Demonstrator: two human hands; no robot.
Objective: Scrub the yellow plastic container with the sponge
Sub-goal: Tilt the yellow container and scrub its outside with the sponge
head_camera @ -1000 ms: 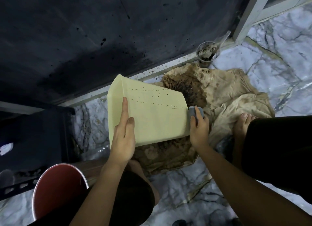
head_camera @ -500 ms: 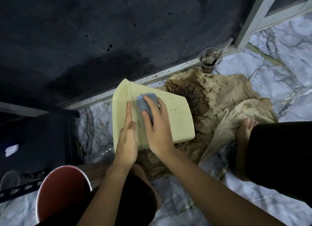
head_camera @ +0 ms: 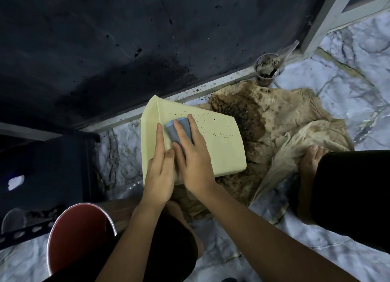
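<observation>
The yellow plastic container (head_camera: 219,148) lies tilted on its side over a stained cloth, its broad side facing up with lines of dark specks. My left hand (head_camera: 159,170) rests flat against its left part with fingers straight, steadying it. My right hand (head_camera: 193,161) holds a blue-grey sponge (head_camera: 178,129) and presses it on the container's upper left area, right beside my left fingers. Most of the sponge is hidden under my right fingers.
A brown-stained beige cloth (head_camera: 295,121) spreads over the marble floor (head_camera: 348,96). A dirty plastic cup with a straw (head_camera: 267,67) stands by the dark wall. A red bucket (head_camera: 76,235) sits at lower left beside a dark shelf (head_camera: 46,172). My bare foot (head_camera: 310,157) rests on the cloth.
My right hand brought the sponge from the container's right edge across to its left area, then drew it a little downward. My left hand kept its place.
</observation>
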